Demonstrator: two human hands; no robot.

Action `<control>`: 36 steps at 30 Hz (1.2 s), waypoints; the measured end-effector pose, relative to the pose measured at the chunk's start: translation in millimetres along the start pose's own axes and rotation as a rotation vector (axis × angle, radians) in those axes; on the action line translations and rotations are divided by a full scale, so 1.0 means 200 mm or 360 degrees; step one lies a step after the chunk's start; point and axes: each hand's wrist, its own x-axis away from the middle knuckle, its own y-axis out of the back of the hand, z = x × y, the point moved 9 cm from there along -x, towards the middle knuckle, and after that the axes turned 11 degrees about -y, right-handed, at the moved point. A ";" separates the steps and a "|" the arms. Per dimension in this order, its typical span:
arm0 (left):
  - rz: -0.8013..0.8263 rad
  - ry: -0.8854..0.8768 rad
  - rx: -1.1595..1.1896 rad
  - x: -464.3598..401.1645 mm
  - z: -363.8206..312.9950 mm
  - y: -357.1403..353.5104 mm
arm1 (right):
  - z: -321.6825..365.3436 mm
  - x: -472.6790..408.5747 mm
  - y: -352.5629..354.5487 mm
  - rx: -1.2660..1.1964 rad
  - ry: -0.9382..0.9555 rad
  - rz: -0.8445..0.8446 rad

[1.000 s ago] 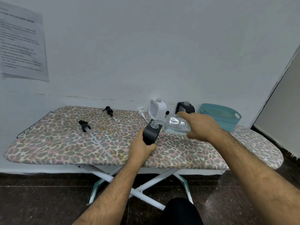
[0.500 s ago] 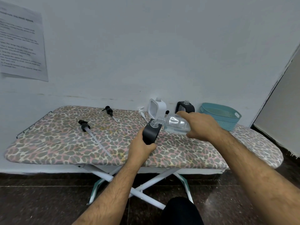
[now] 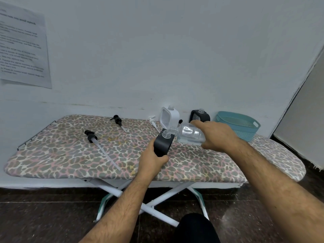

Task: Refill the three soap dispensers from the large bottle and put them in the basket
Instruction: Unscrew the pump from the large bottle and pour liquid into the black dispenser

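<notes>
Tipping clear large bottle (image 3: 190,134) w/ neck over black dispenser (image 3: 163,145).

I find only one text: a printed paper sheet (image 3: 23,48) on the wall, up left of the ironing board (image 3: 70,155). Its lines are too blurred for me to read.

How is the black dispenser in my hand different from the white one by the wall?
The black dispenser is dark, held tilted in the left hand; the white dispenser is pale, standing on the ironing board. The black one is taking liquid from the large bottle; the white one stands untouched. Both lack pumps.
</notes>
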 end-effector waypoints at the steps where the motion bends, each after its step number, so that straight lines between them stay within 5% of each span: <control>1: -0.0002 -0.0001 0.0001 0.00 0.00 0.00 | 0.00 0.00 0.00 -0.0003 -0.0001 -0.0001; 36: -0.0026 -0.0027 0.0001 -0.01 0.01 0.00 | 0.01 0.00 0.01 0.0027 0.0019 -0.0007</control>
